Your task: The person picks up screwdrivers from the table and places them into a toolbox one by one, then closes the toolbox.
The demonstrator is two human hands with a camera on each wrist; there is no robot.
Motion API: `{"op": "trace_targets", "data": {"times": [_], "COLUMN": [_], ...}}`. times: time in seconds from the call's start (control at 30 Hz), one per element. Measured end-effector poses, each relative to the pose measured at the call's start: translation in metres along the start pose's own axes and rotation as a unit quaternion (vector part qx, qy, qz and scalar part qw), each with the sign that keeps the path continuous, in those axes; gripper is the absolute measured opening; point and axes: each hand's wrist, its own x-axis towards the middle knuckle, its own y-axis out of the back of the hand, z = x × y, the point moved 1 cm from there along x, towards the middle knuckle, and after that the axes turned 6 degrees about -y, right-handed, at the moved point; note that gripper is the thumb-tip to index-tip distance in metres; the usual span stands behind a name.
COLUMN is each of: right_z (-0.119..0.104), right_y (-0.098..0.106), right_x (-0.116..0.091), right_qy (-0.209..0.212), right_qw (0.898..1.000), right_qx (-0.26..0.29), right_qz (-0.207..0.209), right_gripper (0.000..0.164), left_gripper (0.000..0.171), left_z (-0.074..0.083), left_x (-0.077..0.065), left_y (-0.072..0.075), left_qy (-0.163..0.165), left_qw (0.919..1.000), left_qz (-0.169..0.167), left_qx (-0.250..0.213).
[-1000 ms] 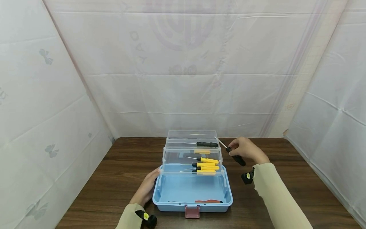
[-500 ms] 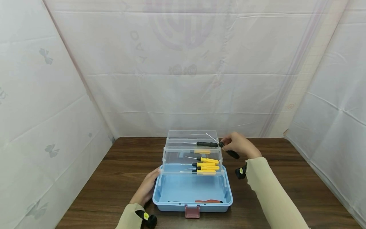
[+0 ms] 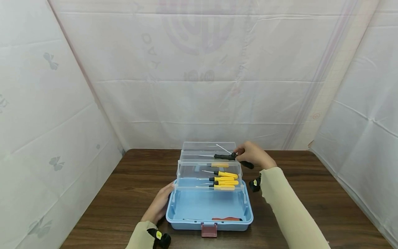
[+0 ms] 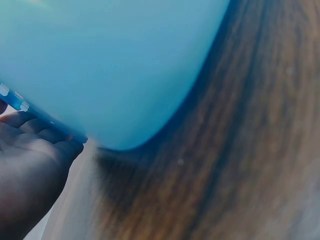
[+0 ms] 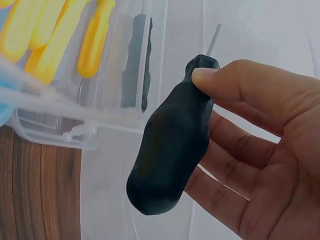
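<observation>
In the head view a light-blue toolbox [image 3: 186,225] stands with its clear trays raised and spread toward the back. My left hand [image 3: 160,202] holds its left side near the rear corner; in the left wrist view the fingers [image 4: 42,131] meet the box's edge. My right hand [image 3: 254,155] pinches a black-handled screwdriver [image 5: 167,150] near the neck of its handle. The shaft points up and to the left, above the rearmost clear tray [image 3: 189,156]. Another black screwdriver [image 3: 222,157] lies in that tray, right by the held one.
Several yellow-handled screwdrivers [image 3: 228,174] lie in the clear middle trays. A red-handled screwdriver [image 3: 227,219] lies at the front of the blue base, above the reddish latch [image 3: 209,230]. Pale sheeting [image 3: 199,69] surrounds the dark wooden table [image 3: 124,193].
My right hand has moved left with the black screwdriver, from beside the toolbox to the right end of the rear tray. My left hand has stayed in place.
</observation>
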Motion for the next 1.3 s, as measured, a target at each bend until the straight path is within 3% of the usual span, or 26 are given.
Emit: {"op": "trace_targets", "data": {"times": [0.33,1.3], "right_z": [-0.016,-0.041], "right_y": [-0.006,-0.024], "right_x": [0.010,0.036], "right_qy": [0.001,0.072], "right_qw": [1.000,0.996], "right_qx": [-0.003,-0.042], "right_qz": [-0.005,-0.025], "right_gripper": [0.029,0.027], "left_gripper": [0.059,0.058], "left_z": [-0.001,0.000], "left_x": [0.000,0.002], "left_y": [0.000,-0.001], "left_qy": [-0.001,0.001], "left_qw": [1.0000,1.0000], "left_qz": [-0.002,0.003], "left_qx": [-0.001,-0.004]}}
